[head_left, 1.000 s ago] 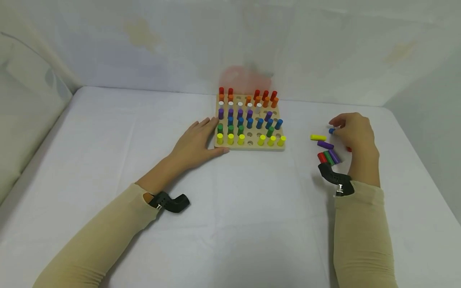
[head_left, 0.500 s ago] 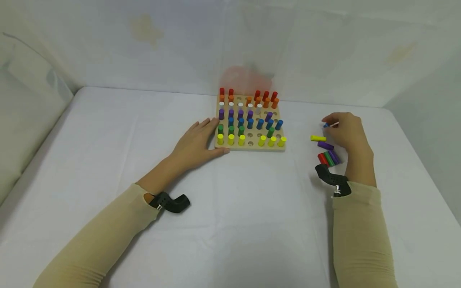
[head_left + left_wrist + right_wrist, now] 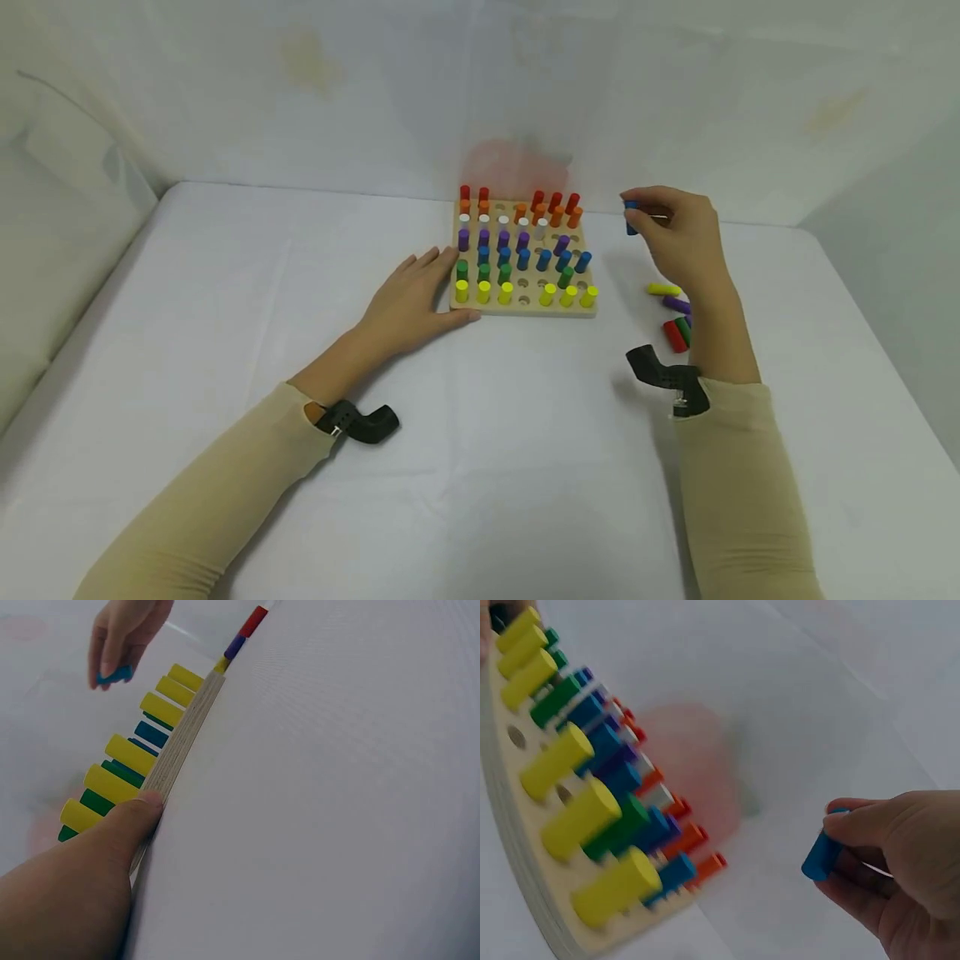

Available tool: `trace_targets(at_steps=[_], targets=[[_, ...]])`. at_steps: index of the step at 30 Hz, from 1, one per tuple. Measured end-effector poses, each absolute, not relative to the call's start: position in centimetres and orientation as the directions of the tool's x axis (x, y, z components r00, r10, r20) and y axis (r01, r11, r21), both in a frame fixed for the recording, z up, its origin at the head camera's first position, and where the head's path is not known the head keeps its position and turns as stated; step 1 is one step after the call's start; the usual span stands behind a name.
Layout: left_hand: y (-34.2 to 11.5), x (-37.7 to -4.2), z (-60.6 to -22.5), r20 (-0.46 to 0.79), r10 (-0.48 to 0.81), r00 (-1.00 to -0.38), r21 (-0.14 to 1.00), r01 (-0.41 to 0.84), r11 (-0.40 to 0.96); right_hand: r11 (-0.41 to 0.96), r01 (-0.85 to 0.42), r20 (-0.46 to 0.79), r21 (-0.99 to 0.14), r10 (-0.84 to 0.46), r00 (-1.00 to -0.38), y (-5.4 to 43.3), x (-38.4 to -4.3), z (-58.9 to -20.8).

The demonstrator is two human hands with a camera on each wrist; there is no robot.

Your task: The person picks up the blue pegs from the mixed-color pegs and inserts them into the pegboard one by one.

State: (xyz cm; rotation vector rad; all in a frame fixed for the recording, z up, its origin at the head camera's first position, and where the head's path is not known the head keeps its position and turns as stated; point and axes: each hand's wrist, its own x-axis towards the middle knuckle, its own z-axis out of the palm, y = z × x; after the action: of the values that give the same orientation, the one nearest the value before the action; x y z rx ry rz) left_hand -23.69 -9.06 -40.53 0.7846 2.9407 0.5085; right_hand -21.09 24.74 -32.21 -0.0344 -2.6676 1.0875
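Observation:
In the head view, a wooden pegboard [image 3: 540,311] carries rows of coloured pegs, with some holes unfilled. Against its left side rests my left hand [image 3: 405,307], fingers extended and thumb along the front edge; the left wrist view shows the thumb [image 3: 135,814] touching the board's side. Raised to the right of the board, my right hand [image 3: 686,242] pinches a blue peg [image 3: 632,218] between thumb and fingertips. In the right wrist view that blue peg [image 3: 825,851] is tilted, its lower end sticking out beyond the thumb.
Loose pegs lie right of the board, partly hidden by the right forearm: a yellow peg [image 3: 663,289], a purple peg [image 3: 677,305], a red peg [image 3: 674,337] and a green peg [image 3: 683,330]. A pale cloth wall [image 3: 360,100] rises behind the white table [image 3: 465,433].
My right hand has picked the blue peg off the table, then lifted it and carried it left and back toward the board. The left hand has stayed against the board.

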Motion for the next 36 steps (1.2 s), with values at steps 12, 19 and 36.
trace_targets(at_steps=[12, 19, 36], targets=[[-8.0, -24.1, -40.9, 0.016, 0.491, -0.871, 0.338, 0.467, 0.817, 0.617, -0.400, 0.410, -0.677, -0.136, -0.902, 16.8, -22.8, -32.8], [-7.6, -24.2, -41.2, 0.040, 0.489, -0.871, 0.326, 0.474, 0.818, 0.650, -0.438, 0.364, -0.620, -0.257, -0.896, 12.9, -24.0, -34.3], [-7.7, -24.2, -41.0, 0.047, 0.509, -0.859, 0.319, 0.496, 0.808, 0.712, -0.401, 0.239, -0.576, -0.323, -0.916, 11.1, -25.1, -36.4]])
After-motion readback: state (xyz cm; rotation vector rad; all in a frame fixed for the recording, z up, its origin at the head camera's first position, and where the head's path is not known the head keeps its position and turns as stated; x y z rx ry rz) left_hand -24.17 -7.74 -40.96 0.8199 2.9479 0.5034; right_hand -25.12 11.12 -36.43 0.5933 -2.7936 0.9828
